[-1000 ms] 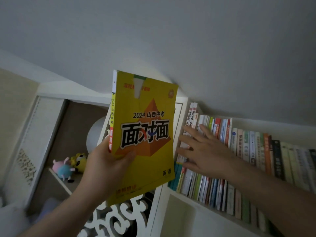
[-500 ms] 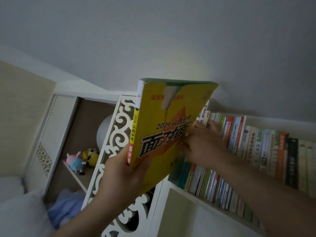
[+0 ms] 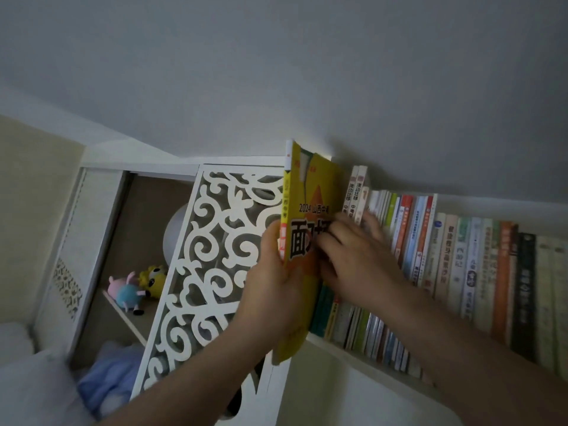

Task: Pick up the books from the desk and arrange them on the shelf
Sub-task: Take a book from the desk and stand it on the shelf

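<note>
A yellow workbook (image 3: 310, 192) with black characters on its cover stands upright at the left end of the shelf (image 3: 362, 358). My left hand (image 3: 273, 290) grips it by the spine, thumb on the cover. The row of upright books (image 3: 461, 259) fills the shelf to the right. My right hand (image 3: 353, 256) lies against the leftmost spines of that row, fingers spread and blurred, touching the yellow cover's right edge. The workbook's lower part hangs below the shelf board.
A white fretwork panel (image 3: 215, 256) stands just left of the workbook. Behind it is an open cubby (image 3: 144, 235) with two small plush toys (image 3: 138, 287) on a ledge and a pale round lamp. Blue cloth (image 3: 104, 379) lies at lower left. The ceiling is close above.
The yellow workbook has swung from facing me to nearly edge-on and moved right, up against the row of books. My right hand stays on the leftmost spines.
</note>
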The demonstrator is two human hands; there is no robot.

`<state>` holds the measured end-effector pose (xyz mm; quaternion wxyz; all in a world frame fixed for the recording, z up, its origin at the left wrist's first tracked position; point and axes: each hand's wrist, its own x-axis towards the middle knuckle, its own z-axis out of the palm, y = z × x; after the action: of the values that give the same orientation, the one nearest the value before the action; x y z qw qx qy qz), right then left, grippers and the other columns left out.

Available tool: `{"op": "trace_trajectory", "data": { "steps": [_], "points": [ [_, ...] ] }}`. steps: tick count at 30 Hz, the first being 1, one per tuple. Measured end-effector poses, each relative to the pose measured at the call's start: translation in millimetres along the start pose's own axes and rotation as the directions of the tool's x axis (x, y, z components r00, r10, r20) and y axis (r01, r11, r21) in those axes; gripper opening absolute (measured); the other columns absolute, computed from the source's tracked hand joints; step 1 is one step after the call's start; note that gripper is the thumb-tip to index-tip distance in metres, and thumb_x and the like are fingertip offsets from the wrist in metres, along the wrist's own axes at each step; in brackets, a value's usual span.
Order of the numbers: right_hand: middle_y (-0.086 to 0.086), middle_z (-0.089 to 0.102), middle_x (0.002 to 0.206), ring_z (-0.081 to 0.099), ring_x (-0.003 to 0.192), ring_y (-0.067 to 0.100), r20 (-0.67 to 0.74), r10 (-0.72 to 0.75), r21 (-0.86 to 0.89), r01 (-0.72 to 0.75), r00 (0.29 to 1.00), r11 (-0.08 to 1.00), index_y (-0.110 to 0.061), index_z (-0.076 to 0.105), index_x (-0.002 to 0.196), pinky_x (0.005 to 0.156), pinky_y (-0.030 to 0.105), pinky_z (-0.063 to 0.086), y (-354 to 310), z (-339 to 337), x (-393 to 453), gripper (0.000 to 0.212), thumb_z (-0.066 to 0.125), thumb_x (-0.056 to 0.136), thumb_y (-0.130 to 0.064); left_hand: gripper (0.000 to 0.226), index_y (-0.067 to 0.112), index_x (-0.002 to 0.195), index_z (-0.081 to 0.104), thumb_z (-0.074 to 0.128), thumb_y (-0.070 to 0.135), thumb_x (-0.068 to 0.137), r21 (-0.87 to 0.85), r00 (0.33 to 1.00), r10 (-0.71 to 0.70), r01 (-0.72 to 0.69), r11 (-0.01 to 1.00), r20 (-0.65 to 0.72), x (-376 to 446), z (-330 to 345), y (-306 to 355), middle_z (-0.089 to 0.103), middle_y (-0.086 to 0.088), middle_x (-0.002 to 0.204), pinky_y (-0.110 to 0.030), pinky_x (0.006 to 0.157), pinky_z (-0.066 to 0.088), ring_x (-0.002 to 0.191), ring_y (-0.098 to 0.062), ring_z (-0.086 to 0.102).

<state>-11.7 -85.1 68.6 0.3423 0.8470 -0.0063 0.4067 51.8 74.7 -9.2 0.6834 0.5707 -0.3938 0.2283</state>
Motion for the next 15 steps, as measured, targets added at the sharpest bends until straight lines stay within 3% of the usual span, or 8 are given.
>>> {"op": "trace_trajectory", "data": {
  "steps": [2, 5, 7, 9, 12, 15],
  "points": [
    [-0.003, 0.062, 0.133, 0.044, 0.143, 0.025, 0.026, 0.025, -0.004, -0.025, 0.999, 1.000, -0.028, 0.060, 0.126, 0.122, 0.063, 0.020, -3.2, -1.8, -0.7, 0.038, 0.063, 0.090, -0.040, 0.046, 0.051, 0.136, 0.033, 0.052, 0.022, 0.105, 0.034, 1.000, 0.020, -0.021, 0.999, 0.023, 16.6, 13.3, 0.4, 0.070, 0.016, 0.093, -0.016, 0.066, 0.055, 0.079, 0.003, 0.068],
    [-0.003, 0.058, 0.142, 0.035, 0.151, 0.021, 0.036, 0.024, 0.035, -0.025, 0.999, 0.999, -0.027, 0.057, 0.131, 0.128, 0.056, 0.011, -5.1, -2.9, -2.6, 0.044, 0.066, 0.089, -0.034, 0.040, 0.041, 0.145, 0.032, 0.042, 0.030, 0.109, 0.074, 0.997, 0.061, -0.064, 0.995, 0.042, 34.8, 37.0, -6.9, 0.068, 0.008, 0.112, -0.044, 0.087, 0.058, 0.094, -0.009, 0.067],
    [-0.002, 0.052, 0.152, 0.025, 0.156, 0.018, 0.035, 0.023, 0.067, -0.025, 0.999, 0.997, -0.025, 0.050, 0.142, 0.130, 0.050, 0.005, -3.6, -3.3, -7.0, 0.054, 0.065, 0.090, -0.033, 0.036, 0.031, 0.145, 0.040, 0.038, 0.036, 0.110, 0.168, 0.978, 0.206, -0.199, 0.965, -0.027, 39.0, 49.9, -16.4, 0.058, 0.007, 0.121, -0.043, 0.094, 0.052, 0.103, -0.009, 0.056],
    [0.000, 0.037, 0.165, 0.014, 0.161, 0.019, 0.030, 0.032, 0.042, -0.033, 0.999, 0.999, -0.025, 0.037, 0.155, 0.131, 0.050, 0.002, -4.7, -2.0, -16.1, 0.063, 0.056, 0.096, -0.039, 0.048, 0.020, 0.150, 0.044, 0.036, 0.038, 0.107, 0.319, 0.921, 0.386, -0.348, 0.882, -0.061, 40.6, 53.6, -30.6, 0.053, 0.002, 0.125, -0.036, 0.099, 0.045, 0.108, -0.013, 0.048],
    [0.003, 0.005, 0.177, -0.007, 0.163, 0.024, 0.030, 0.122, -0.087, -0.119, 0.992, 0.989, -0.026, 0.015, 0.166, 0.128, 0.059, -0.003, -11.1, 5.2, -26.8, 0.069, 0.033, 0.104, -0.052, 0.064, 0.020, 0.164, 0.028, 0.026, 0.048, 0.106, 0.411, 0.916, 0.400, -0.353, 0.841, -0.032, 54.0, 55.2, -62.0, 0.045, -0.007, 0.148, -0.039, 0.112, 0.035, 0.132, -0.022, 0.042],
    [0.005, -0.008, 0.176, -0.016, 0.161, 0.028, 0.029, 0.176, -0.163, -0.169, 0.984, 0.972, -0.024, 0.010, 0.167, 0.127, 0.065, 0.002, -17.8, 12.2, -27.3, 0.072, 0.025, 0.105, -0.057, 0.066, 0.026, 0.167, 0.011, 0.017, 0.052, 0.107, 0.346, 0.933, 0.359, -0.345, 0.872, 0.027, 59.0, 62.5, -71.5, 0.021, 0.003, 0.172, -0.046, 0.128, 0.016, 0.159, -0.015, 0.014]
  ]
}}
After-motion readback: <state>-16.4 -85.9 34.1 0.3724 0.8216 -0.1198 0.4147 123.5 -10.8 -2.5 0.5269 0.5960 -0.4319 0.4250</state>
